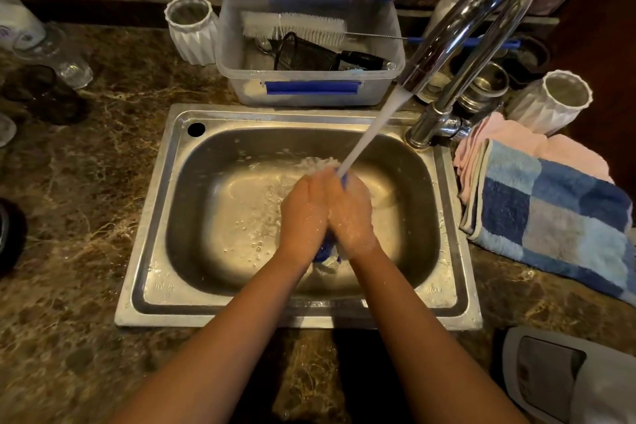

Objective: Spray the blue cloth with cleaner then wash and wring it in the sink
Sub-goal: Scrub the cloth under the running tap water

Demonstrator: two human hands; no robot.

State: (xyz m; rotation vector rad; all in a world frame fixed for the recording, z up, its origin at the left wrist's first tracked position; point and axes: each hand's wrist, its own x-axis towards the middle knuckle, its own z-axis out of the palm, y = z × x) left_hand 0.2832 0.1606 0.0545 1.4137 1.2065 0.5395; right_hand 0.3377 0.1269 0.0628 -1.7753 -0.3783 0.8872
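Scrubbing time: both hands are pressed together over the sink (155, 203), left hand (303, 213) and right hand (351, 213) with fingers curled round the blue cloth (323, 251), which is bunched up between the palms so only a bit pokes out below the wrists. Water from the faucet (481, 10) lands right at the fingertips and sprays off behind them. My worry: that stream looks strong, so hitting knuckles instead of cloth could splash onto the counter (86, 251) and the checkered towel (550, 210) off to the right of the fingers. Wet grip could slip too.
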